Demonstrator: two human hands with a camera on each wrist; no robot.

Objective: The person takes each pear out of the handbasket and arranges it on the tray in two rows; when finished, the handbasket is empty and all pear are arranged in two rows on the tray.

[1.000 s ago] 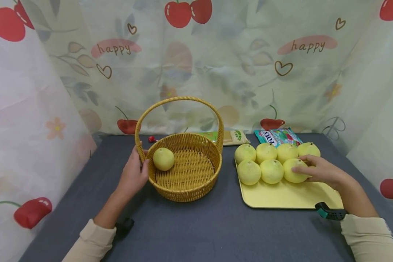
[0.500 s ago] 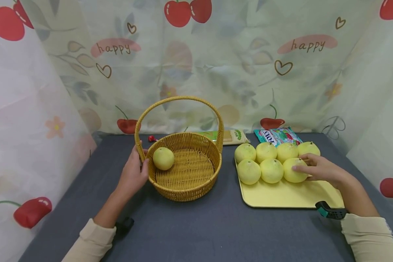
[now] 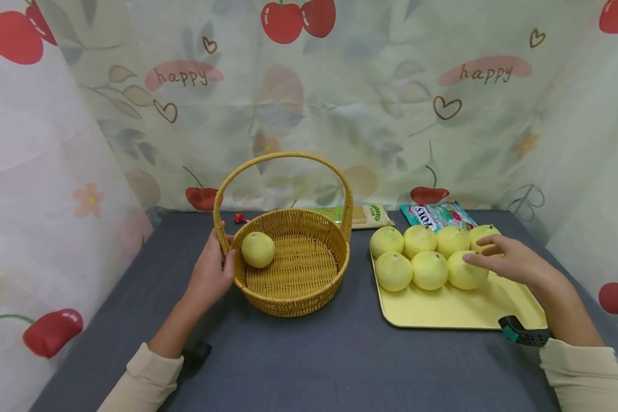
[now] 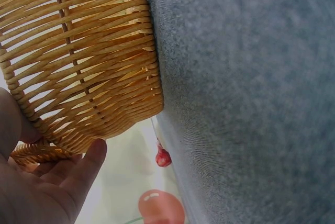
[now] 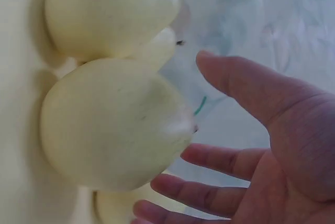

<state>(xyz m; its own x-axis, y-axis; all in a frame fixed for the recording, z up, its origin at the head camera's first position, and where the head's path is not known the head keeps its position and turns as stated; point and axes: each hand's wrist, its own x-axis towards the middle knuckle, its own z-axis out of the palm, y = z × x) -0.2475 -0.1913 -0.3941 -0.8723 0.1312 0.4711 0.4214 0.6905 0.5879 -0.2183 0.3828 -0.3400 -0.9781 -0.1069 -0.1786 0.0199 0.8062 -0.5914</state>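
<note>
At the left, my left hand [image 3: 212,269] grips the wicker basket [image 3: 290,308] where its tall handle joins the rim. The left wrist view shows its fingers around the basket's [image 4: 78,62] woven edge. Inside the basket one pale yellow-green round fruit [image 3: 258,249] lies against the left wall. To the right, several like fruits stand in two rows on a yellow tray [image 3: 443,312]. My right hand [image 3: 512,260], fingers spread, hovers over the right end of the front row. In the right wrist view thumb and fingers stand off around that nearest fruit [image 5: 115,124], holding nothing.
Behind the tray lies a teal snack packet [image 3: 438,215]. A green-and-tan packet [image 3: 368,217] lies behind the basket, and a small red object [image 3: 240,218] sits at its back left. A printed curtain [image 3: 309,114] encloses the dark table [image 3: 288,366].
My right hand has loosened from the end fruit of the front row and lifted slightly up and away. The left hand and basket have stayed in place.
</note>
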